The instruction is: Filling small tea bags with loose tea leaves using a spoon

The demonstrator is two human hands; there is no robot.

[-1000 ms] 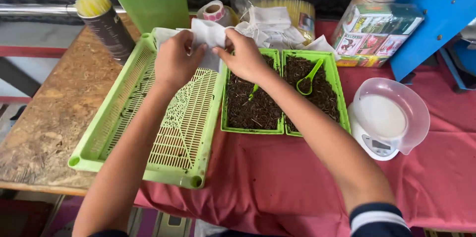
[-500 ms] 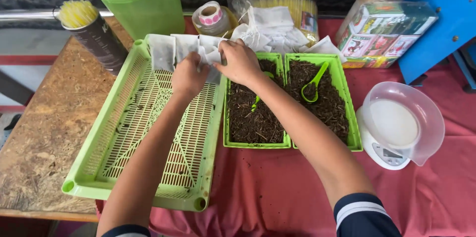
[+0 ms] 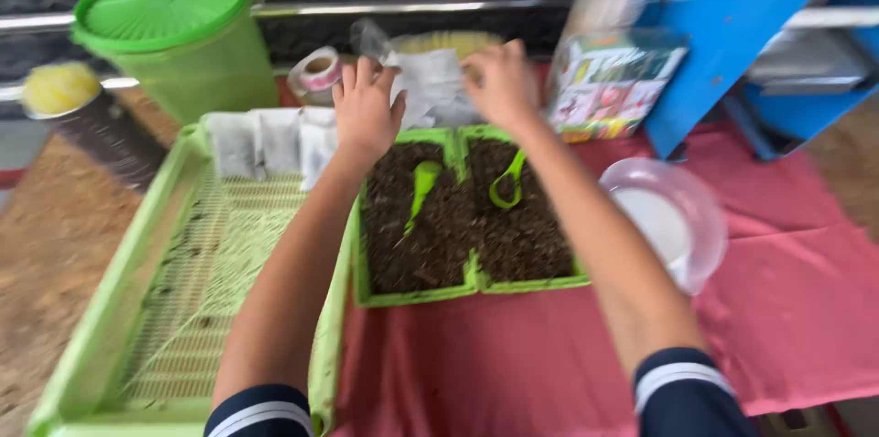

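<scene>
Up top — blurred white paper pouches (image 3: 430, 94), heaped.

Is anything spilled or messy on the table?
A little. Dark crumbs, like the loose stuff in the two small green trays, are scattered on the mesh of the big green slotted tray. One green scoop lies half sunk in that dark stuff. The picture is blurry, so finer mess is hard to see.

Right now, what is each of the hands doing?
Left hand: open, fingers spread, at the white bags.
Right hand: on the bags; grip cannot be told.
</scene>
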